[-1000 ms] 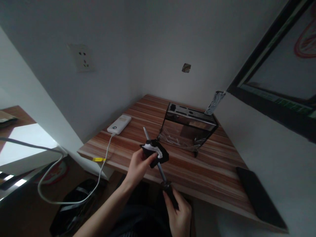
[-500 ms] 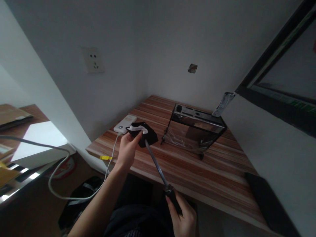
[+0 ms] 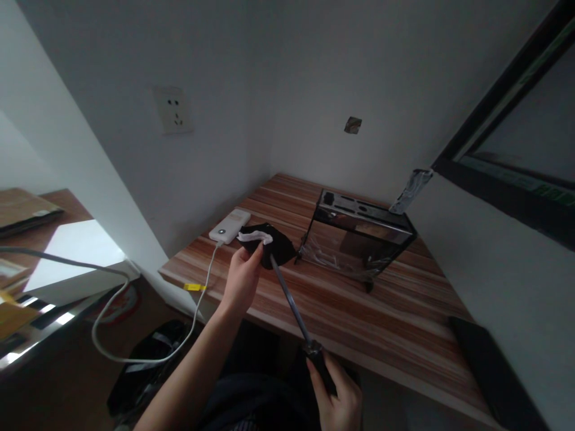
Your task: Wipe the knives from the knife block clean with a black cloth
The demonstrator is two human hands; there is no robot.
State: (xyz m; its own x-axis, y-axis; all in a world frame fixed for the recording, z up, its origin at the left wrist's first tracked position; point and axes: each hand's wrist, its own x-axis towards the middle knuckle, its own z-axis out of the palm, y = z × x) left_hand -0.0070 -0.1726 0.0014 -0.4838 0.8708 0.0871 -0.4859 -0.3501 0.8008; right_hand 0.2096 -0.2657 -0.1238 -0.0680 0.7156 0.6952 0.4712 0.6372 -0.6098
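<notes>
Clock's centered on the black cloth (image 3: 284,246), with 12 at the far side. The left hand (image 3: 242,278) comes in from about 8 o'clock and has that cloth pinched between thumb and fingers, right by the white strip (image 3: 255,237) on it. So the cloth is over the desk (image 3: 381,317), up in the hand, just beside the white power bank (image 3: 230,226) at 10.

Right hand (image 3: 336,395) is down at 5, wrapped snugly around the black handle of a tool (image 3: 290,296). Its long metal shaft points up toward 11 and runs right up to the lower edge of the cloth. Can't tell if the end sits behind it or pokes into it, it's too dark there tbh.

Around that: clear case (image 3: 341,242) with a black frame at 3, with a silvery strip (image 3: 411,190) sticking up from its 2 o'clock corner. Black slab (image 3: 489,365) near 4. A pale cable (image 3: 209,275) plugs into the power bank and loops off the desk past a yellow tag (image 3: 194,287) at 8. Wall socket (image 3: 173,111) is up between 10 and 11.
</notes>
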